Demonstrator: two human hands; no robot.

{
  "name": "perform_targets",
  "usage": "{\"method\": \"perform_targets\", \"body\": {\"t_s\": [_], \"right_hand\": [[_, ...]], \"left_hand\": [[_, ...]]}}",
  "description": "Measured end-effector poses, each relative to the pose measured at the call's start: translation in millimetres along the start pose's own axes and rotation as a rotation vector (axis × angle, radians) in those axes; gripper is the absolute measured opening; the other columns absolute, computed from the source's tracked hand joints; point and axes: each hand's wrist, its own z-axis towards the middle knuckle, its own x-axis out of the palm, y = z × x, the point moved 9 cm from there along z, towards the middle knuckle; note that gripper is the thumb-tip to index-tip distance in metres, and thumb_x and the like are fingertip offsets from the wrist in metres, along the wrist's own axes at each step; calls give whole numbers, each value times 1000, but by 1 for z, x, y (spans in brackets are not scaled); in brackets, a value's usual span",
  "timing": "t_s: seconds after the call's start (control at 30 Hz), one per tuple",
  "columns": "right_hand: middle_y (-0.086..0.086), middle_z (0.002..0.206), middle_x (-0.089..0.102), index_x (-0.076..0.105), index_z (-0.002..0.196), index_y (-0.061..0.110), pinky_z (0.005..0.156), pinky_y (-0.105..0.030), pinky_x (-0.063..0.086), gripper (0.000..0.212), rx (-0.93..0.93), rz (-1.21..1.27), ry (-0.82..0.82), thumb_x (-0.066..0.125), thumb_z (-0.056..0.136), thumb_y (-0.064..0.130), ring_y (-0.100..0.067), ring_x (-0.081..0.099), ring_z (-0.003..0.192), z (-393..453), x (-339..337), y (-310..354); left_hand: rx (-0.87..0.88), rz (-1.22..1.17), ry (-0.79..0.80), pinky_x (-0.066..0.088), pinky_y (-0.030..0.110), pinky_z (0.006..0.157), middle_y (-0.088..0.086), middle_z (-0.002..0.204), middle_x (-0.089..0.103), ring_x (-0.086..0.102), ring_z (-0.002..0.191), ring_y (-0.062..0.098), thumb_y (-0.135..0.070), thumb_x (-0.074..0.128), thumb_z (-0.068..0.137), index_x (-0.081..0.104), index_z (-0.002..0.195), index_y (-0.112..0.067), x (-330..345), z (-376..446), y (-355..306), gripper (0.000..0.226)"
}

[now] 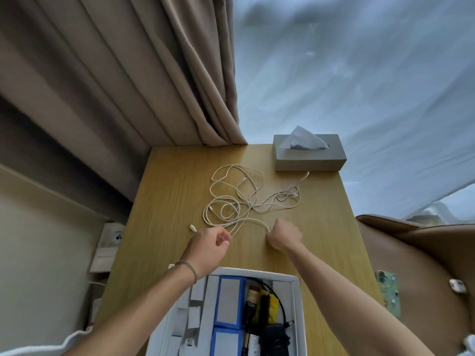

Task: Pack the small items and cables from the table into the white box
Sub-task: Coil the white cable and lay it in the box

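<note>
A tangle of white cables (244,196) lies on the wooden table (164,191), loops spread toward the far side. One strand runs between my hands. My left hand (209,244) pinches that white cable near its end, and the plug (193,228) sticks out to the left. My right hand (284,237) is closed in a fist on the same strand, where it bends. The white box (297,299) stands open at the near edge, holding blue-and-grey cartons, white pieces, a yellow item and a black adapter with its cord.
A grey tissue box (309,156) sits at the table's far right. Brown curtains (115,86) hang behind on the left. To the right, a brown leather seat (424,265) carries a phone in a green case (389,291) and a small white earbud case (457,285).
</note>
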Motion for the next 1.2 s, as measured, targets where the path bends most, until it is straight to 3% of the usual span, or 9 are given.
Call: {"method": "perform_targets", "body": {"t_s": [0.27, 0.43, 0.57, 0.7, 0.77, 0.87, 1.0, 1.13, 1.2], "right_hand": [[-1, 80, 71, 65, 84, 18, 71, -34, 61, 12, -139, 311, 54, 67, 92, 27, -15, 68, 73, -7, -2, 20], [-1, 69, 72, 65, 79, 19, 68, -37, 64, 14, -295, 588, -35, 74, 89, 24, -13, 71, 64, -63, -45, 43], [3, 65, 66, 62, 75, 22, 58, -33, 55, 15, -492, 561, -179, 74, 84, 22, -10, 61, 60, -130, -74, 69], [6, 68, 66, 61, 79, 23, 60, -38, 54, 13, -617, 490, -175, 70, 84, 30, -14, 60, 62, -176, -75, 93], [6, 72, 69, 65, 81, 23, 65, -40, 55, 15, -649, 457, -153, 67, 90, 35, -12, 63, 66, -184, -74, 101], [15, 93, 70, 68, 103, 28, 77, -33, 56, 9, -654, 468, -217, 64, 95, 26, -4, 63, 85, -185, -86, 107], [14, 130, 59, 57, 133, 33, 99, -23, 41, 47, -767, 365, -217, 69, 89, 20, -4, 51, 120, -184, -94, 151], [3, 103, 72, 72, 105, 17, 88, -40, 51, 14, -791, 343, -122, 65, 95, 24, -18, 63, 97, -176, -81, 196], [0, 89, 74, 72, 94, 15, 80, -44, 54, 13, -745, 357, -119, 63, 96, 24, -20, 65, 84, -168, -74, 204]], "left_hand": [[-74, -117, 12, 57, 28, 80, -6, 95, 71, 65, 91, 9, -19, 59, 95, 72, 97, -26, -1, -7, -3, 14], [-302, -632, 70, 60, 34, 74, 18, 100, 74, 68, 78, 19, -18, 52, 100, 73, 100, -11, 6, -8, -11, 22], [-519, -982, 187, 59, 39, 72, 18, 101, 72, 69, 89, 28, -38, 45, 103, 66, 107, -4, 19, -14, -18, 40], [-631, -1292, 126, 44, 29, 48, 5, 55, 54, 51, 55, 17, -29, 41, 103, 57, 76, -9, 17, -18, -14, 37], [-592, -1235, 65, 29, 20, 38, -4, 44, 34, 34, 39, 12, -21, 40, 101, 43, 63, -18, 2, -21, -7, 38], [-415, -913, 118, 17, 20, 39, -6, 46, 30, 24, 37, 11, -22, 41, 98, 40, 59, -22, -29, -34, -8, 40], [-158, -637, 200, 17, 22, 40, -6, 50, 31, 23, 40, 11, -29, 46, 97, 41, 55, -24, -71, -59, -19, 43], [33, -702, 208, 22, 20, 38, -5, 51, 31, 25, 41, 11, -28, 42, 101, 46, 58, -21, -120, -80, -26, 44], [102, -824, 183, 22, 20, 38, -3, 51, 29, 24, 41, 11, -27, 40, 102, 47, 61, -19, -148, -86, -25, 43]]}}
